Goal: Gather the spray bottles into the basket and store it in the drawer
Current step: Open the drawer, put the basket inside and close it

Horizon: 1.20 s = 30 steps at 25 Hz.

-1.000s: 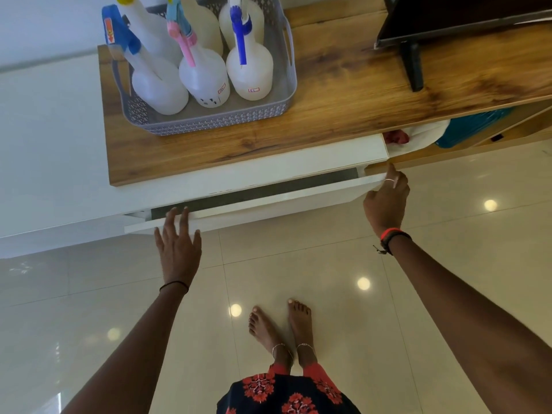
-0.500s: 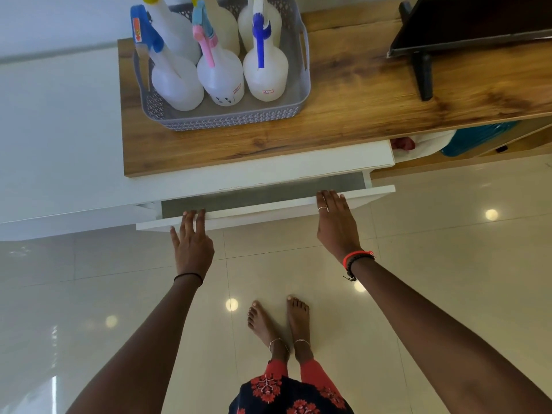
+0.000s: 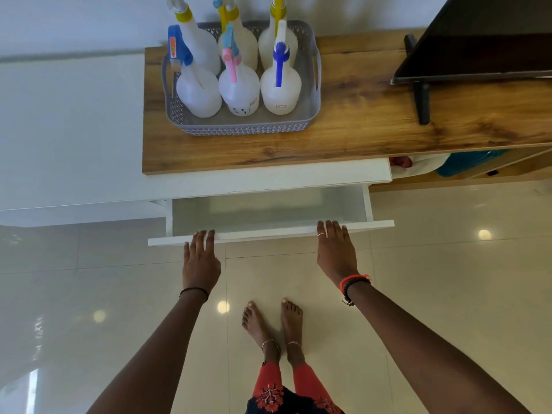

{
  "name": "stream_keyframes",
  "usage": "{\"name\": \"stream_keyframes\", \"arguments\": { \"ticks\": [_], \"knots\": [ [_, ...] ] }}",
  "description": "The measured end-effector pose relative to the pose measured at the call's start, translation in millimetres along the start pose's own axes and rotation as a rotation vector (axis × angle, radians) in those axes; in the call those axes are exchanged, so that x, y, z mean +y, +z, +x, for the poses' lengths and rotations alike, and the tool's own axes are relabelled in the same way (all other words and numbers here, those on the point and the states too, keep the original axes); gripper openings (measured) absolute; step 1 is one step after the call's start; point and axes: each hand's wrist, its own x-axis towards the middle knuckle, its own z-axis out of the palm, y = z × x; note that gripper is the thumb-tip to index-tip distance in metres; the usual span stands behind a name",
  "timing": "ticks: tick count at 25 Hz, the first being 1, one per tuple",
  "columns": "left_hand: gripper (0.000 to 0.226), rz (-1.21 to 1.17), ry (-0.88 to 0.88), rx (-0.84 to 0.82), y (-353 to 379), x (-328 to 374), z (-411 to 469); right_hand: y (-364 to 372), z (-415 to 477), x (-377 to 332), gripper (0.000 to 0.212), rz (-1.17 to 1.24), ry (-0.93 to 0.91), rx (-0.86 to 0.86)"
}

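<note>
A grey lattice basket [image 3: 248, 128] stands on the wooden cabinet top [image 3: 358, 127] and holds several white spray bottles [image 3: 239, 88] with blue, pink and yellow triggers. Below it the white drawer [image 3: 268, 210] is pulled partly out and its pale inside shows nothing in it. My left hand [image 3: 200, 261] has its fingertips on the top edge of the drawer front [image 3: 268, 234], left of centre. My right hand [image 3: 334, 252] touches the same edge further right, fingers nearly straight. Neither hand holds anything else.
A dark TV screen [image 3: 478, 40] on a black foot [image 3: 421, 100] stands at the right of the cabinet top. An open shelf to the right of the drawer holds a teal bag [image 3: 469, 162]. My bare feet [image 3: 271, 324] stand on glossy tiles just before the drawer.
The drawer has slid out toward me, from a narrow gap to showing its inside. My right hand moved from the drawer's right corner to its front edge.
</note>
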Motion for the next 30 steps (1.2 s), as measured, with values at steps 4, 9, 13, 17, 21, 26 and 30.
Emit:
{"name": "stream_keyframes", "arguments": {
  "ticks": [4,9,13,17,21,26,30],
  "knots": [
    [0.068,-0.02,-0.02,-0.053,7,1,-21,4,-18,-3,0.058,-0.022,-0.006,-0.043],
    [0.065,-0.025,-0.003,-0.146,13,4,-45,10,-29,-6,0.034,0.081,-0.038,-0.017],
    [0.051,0.004,0.216,-0.242,24,24,-47,10,-38,-18,0.036,0.111,-0.092,-0.066],
    [0.041,-0.116,0.202,-0.215,37,37,-53,23,-48,-45,0.029,0.119,-0.164,-0.14],
    [0.037,-0.165,0.182,-0.151,49,33,-67,33,-62,-54,0.03,0.113,-0.11,-0.154],
    [0.034,-0.153,0.157,-0.135,56,36,-80,37,-77,-54,0.033,0.135,-0.075,-0.176],
    [0.032,-0.128,0.134,-0.162,60,33,-92,43,-92,-56,0.028,0.135,-0.04,-0.208]
  ]
}}
